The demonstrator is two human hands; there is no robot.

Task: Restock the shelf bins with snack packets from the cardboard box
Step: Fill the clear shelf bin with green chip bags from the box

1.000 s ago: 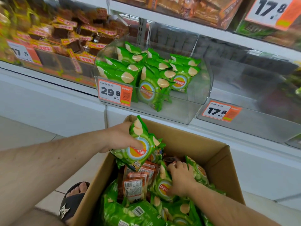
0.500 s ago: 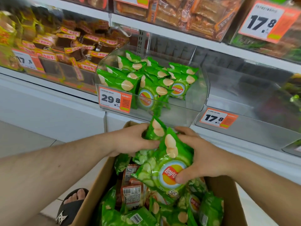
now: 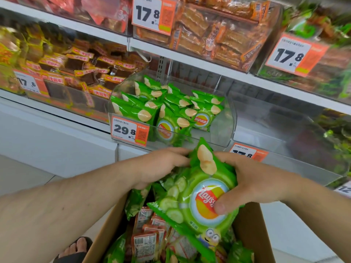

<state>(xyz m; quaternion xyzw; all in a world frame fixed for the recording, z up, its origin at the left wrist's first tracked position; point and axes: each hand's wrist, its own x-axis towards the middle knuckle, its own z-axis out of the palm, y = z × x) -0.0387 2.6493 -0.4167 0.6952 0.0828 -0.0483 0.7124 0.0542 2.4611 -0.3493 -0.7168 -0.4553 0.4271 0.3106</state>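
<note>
Both my hands hold a bunch of green chip packets [image 3: 199, 188] above the cardboard box [image 3: 250, 232]. My left hand [image 3: 161, 166] grips the bunch from the left side. My right hand [image 3: 241, 183] grips it from the right, thumb pressed on the front packet's logo. Just beyond my hands stands a clear shelf bin [image 3: 222, 130] partly filled with the same green packets [image 3: 169, 111], with a 29.8 price tag [image 3: 129, 130] on its front. More green and red packets [image 3: 146, 238] lie in the box.
To the right of the chip bin a clear bin [image 3: 284, 137] with a 17.8 tag holds nothing visible. Bins of brown and orange snacks [image 3: 79, 71] fill the left and the upper shelf [image 3: 218, 31]. A sandalled foot [image 3: 76, 249] stands left of the box.
My right hand came up out of the box and joined my left hand on the green packets. The bunch has since risen closer to the chip bin.
</note>
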